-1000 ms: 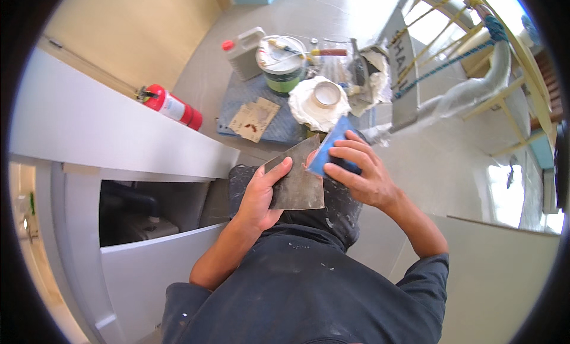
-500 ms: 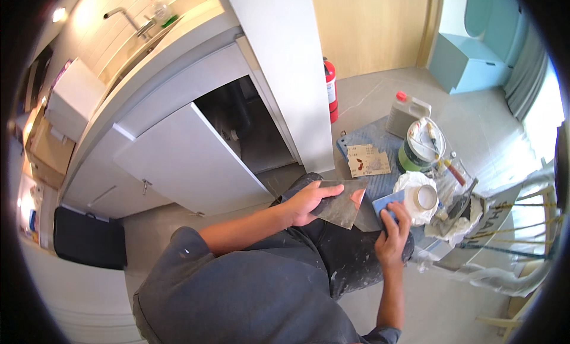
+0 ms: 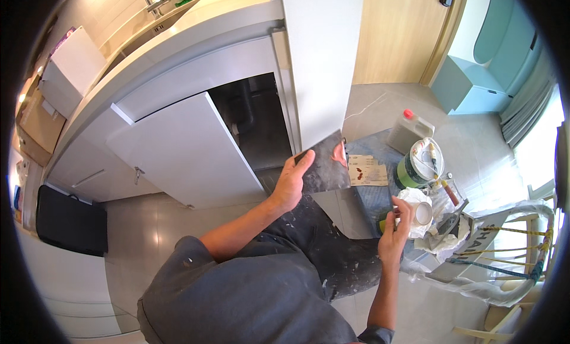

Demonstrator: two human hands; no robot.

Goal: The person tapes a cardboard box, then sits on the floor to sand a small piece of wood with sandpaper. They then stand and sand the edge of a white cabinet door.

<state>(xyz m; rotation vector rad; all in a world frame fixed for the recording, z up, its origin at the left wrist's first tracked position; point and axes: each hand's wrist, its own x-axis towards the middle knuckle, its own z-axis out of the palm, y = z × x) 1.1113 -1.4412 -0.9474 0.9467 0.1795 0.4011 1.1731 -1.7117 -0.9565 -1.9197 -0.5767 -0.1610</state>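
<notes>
My left hand (image 3: 292,180) grips a flat grey plate (image 3: 323,169) with its thumb on top. A smear of pinkish-red paste (image 3: 339,154) lies along the plate's far right edge. My right hand (image 3: 394,234) is to the right, fingers curled, apart from the plate. The blue spreader in it now looks turned edge-on and is mostly hidden by the fingers. Just beyond that hand are a white tub (image 3: 422,213) lying in crumpled white wrapping and a stained piece of cardboard (image 3: 368,170) on a grey-blue board (image 3: 374,196).
On the board's far side stand a jerrycan (image 3: 409,132) with a red cap and a green-and-white bucket (image 3: 415,169) with brushes on top. A plastic-wrapped chair (image 3: 522,249) is at the right. To the left, a cabinet panel (image 3: 184,148) leans by an open cupboard (image 3: 255,124) under the sink.
My left hand has lifted the plate up and away from my right hand. The blue spreader has left the plate and its broad face no longer shows. The view has shifted.
</notes>
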